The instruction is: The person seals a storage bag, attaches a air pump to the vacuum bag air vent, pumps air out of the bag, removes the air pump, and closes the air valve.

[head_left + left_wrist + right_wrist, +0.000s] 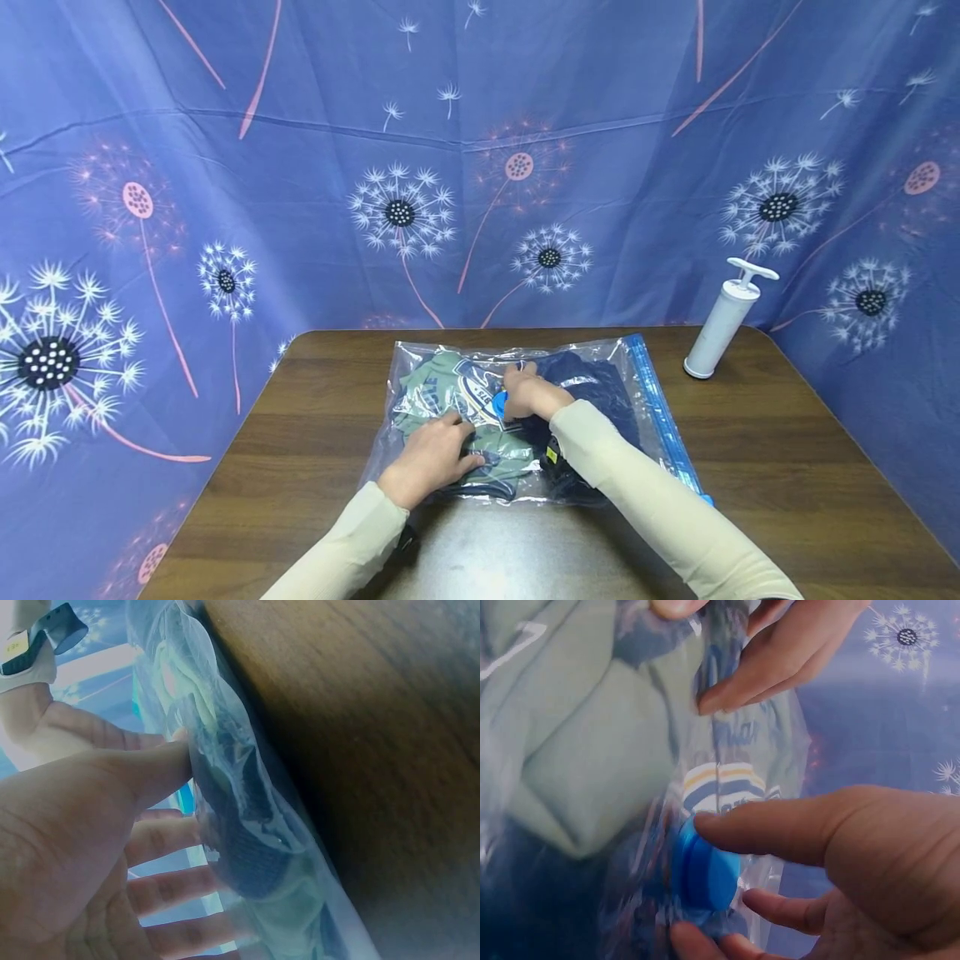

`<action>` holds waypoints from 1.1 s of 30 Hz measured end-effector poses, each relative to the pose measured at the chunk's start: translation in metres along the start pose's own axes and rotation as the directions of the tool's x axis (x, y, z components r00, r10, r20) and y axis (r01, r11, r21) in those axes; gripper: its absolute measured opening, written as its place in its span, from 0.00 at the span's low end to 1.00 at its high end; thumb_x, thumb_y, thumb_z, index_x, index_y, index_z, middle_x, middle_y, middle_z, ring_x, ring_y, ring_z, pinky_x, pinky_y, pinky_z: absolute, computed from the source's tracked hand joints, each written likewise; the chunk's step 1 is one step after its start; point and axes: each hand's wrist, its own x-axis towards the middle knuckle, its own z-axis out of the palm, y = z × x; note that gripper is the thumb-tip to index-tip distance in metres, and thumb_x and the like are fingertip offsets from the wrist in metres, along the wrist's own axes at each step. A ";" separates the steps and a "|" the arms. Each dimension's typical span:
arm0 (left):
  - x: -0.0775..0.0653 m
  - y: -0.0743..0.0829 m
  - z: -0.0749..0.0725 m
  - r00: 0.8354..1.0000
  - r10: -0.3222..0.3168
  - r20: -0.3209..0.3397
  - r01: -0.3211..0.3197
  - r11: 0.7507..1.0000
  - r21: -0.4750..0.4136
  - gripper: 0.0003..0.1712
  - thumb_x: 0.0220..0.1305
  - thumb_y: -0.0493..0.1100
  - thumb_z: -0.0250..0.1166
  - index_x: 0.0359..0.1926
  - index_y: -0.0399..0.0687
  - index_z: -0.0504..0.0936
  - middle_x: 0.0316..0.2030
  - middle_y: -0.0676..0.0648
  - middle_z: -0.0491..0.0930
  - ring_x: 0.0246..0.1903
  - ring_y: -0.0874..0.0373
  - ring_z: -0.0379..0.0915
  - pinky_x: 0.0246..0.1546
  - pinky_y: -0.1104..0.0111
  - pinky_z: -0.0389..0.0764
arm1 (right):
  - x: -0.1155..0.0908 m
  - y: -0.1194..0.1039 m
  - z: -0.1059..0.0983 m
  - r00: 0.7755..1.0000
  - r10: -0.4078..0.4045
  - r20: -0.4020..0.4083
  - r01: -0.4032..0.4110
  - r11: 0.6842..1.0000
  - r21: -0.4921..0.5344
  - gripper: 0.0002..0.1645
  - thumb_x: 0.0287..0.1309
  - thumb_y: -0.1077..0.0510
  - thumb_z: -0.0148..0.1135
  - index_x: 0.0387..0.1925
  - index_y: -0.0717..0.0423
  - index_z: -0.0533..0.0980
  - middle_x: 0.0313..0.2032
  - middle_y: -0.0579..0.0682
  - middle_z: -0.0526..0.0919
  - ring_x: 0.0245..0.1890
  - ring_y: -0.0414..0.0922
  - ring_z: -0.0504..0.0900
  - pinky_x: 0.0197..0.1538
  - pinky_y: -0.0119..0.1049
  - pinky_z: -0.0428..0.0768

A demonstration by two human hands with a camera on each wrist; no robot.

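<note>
At the middle of a clear plastic bag (pixel 651 429), the right hand (pixel 527 394) is gripping a round blue cap (pixel 712 870), its thumb lying across one side and a fingertip meeting the other; whether the cap is turning or lifting, the pictures are not showing. Just beside it, the left hand (pixel 433 454) is resting on the bag with its fingers extended and spread, holding nothing and apparently steadying the plastic. Beneath the hands, a green printed garment (pixel 431 412) is filling the left half of the bag and dark navy clothing (pixel 600 387) the right half, so the packing is looking finished. Along the right edge, a blue zip strip (pixel 667 417) is running from corner to corner, with a small blue slider (pixel 707 500) sitting at its near end; the closing is probably done too, though the seal is too fine to judge. Around the clothes the plastic is lying loose and wrinkled, so drawing out the air is seemingly left to do. Farther out, a white hand pump (pixel 723 325) is standing on its base, well apart from the bag and untouched, while the bag is lying flat on the brown wooden table (pixel 300 417).
</note>
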 end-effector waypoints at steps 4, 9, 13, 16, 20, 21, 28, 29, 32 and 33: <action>0.001 0.000 0.000 1.000 0.006 -0.011 -0.006 1.000 0.007 0.28 0.59 0.61 0.74 0.51 0.45 0.86 0.44 0.44 0.81 0.41 0.48 0.84 0.43 0.54 0.85 | 0.003 -0.005 -0.001 0.998 -0.058 0.006 0.058 0.998 -0.036 0.30 0.57 0.52 0.72 0.55 0.67 0.76 0.57 0.63 0.79 0.63 0.62 0.72 0.64 0.55 0.76; 0.000 0.001 -0.001 1.000 0.008 -0.017 -0.008 1.000 0.005 0.28 0.59 0.60 0.74 0.51 0.45 0.86 0.44 0.44 0.82 0.41 0.48 0.84 0.43 0.54 0.85 | 0.005 -0.011 0.001 0.997 -0.073 -0.014 0.072 0.994 -0.084 0.20 0.60 0.53 0.67 0.44 0.66 0.81 0.53 0.61 0.84 0.64 0.64 0.74 0.67 0.54 0.75; 0.000 0.001 -0.001 1.000 0.012 -0.020 -0.012 1.000 0.001 0.28 0.59 0.60 0.75 0.51 0.45 0.86 0.44 0.44 0.82 0.41 0.48 0.84 0.43 0.54 0.85 | 0.005 -0.012 0.003 0.998 -0.050 -0.041 0.048 0.998 -0.044 0.11 0.59 0.59 0.67 0.39 0.65 0.80 0.50 0.62 0.84 0.56 0.59 0.77 0.58 0.51 0.79; 0.000 0.001 -0.001 1.000 0.010 -0.021 -0.010 1.000 -0.002 0.28 0.59 0.60 0.74 0.51 0.45 0.86 0.44 0.44 0.82 0.41 0.48 0.84 0.43 0.54 0.85 | 0.005 -0.012 0.005 0.998 -0.045 -0.046 0.044 0.999 -0.030 0.05 0.60 0.64 0.65 0.36 0.63 0.80 0.49 0.61 0.82 0.52 0.55 0.76 0.53 0.50 0.79; 0.000 0.002 -0.002 1.000 0.004 -0.013 -0.004 1.000 -0.004 0.28 0.59 0.60 0.74 0.51 0.45 0.86 0.44 0.44 0.81 0.41 0.48 0.83 0.43 0.54 0.85 | 0.004 -0.010 0.006 0.996 -0.076 -0.056 0.075 0.997 -0.026 0.03 0.59 0.66 0.64 0.36 0.60 0.82 0.46 0.57 0.81 0.51 0.52 0.76 0.53 0.49 0.78; 0.000 0.002 -0.002 1.000 0.003 -0.012 -0.003 1.000 -0.004 0.28 0.59 0.60 0.74 0.51 0.45 0.86 0.44 0.44 0.81 0.41 0.48 0.83 0.43 0.54 0.85 | 0.004 -0.009 0.007 0.994 -0.089 -0.061 0.087 0.996 -0.031 0.04 0.58 0.67 0.64 0.35 0.59 0.82 0.44 0.55 0.81 0.50 0.52 0.76 0.53 0.48 0.79; 0.000 0.001 -0.001 1.000 0.002 -0.014 -0.002 1.000 -0.009 0.28 0.59 0.59 0.75 0.51 0.45 0.86 0.43 0.44 0.81 0.40 0.49 0.83 0.42 0.54 0.85 | 0.001 -0.003 0.008 0.965 -0.245 -0.088 0.239 0.968 -0.076 0.12 0.50 0.73 0.64 0.32 0.55 0.85 0.38 0.50 0.82 0.44 0.49 0.76 0.53 0.46 0.80; 0.000 0.001 -0.001 1.000 0.001 -0.013 -0.001 1.000 -0.010 0.28 0.59 0.59 0.75 0.51 0.44 0.86 0.43 0.44 0.81 0.40 0.49 0.83 0.41 0.54 0.85 | 0.001 -0.002 0.008 0.961 -0.263 -0.082 0.257 0.963 -0.075 0.13 0.51 0.74 0.63 0.32 0.55 0.85 0.38 0.51 0.83 0.45 0.49 0.77 0.54 0.46 0.79; -0.001 0.001 0.000 1.000 0.000 -0.010 0.000 1.000 -0.010 0.28 0.59 0.60 0.75 0.51 0.44 0.86 0.44 0.44 0.81 0.40 0.49 0.83 0.41 0.54 0.85 | 0.000 0.000 0.007 0.955 -0.290 -0.060 0.286 0.956 -0.067 0.16 0.54 0.75 0.62 0.38 0.55 0.86 0.43 0.52 0.84 0.49 0.50 0.77 0.57 0.48 0.78; -0.001 0.001 0.000 1.000 0.001 -0.009 -0.001 1.000 -0.010 0.28 0.59 0.60 0.75 0.51 0.44 0.86 0.44 0.44 0.81 0.40 0.48 0.83 0.42 0.54 0.85 | -0.001 0.001 0.007 0.955 -0.291 -0.055 0.287 0.956 -0.063 0.17 0.54 0.75 0.62 0.41 0.56 0.85 0.45 0.53 0.84 0.51 0.51 0.77 0.58 0.48 0.78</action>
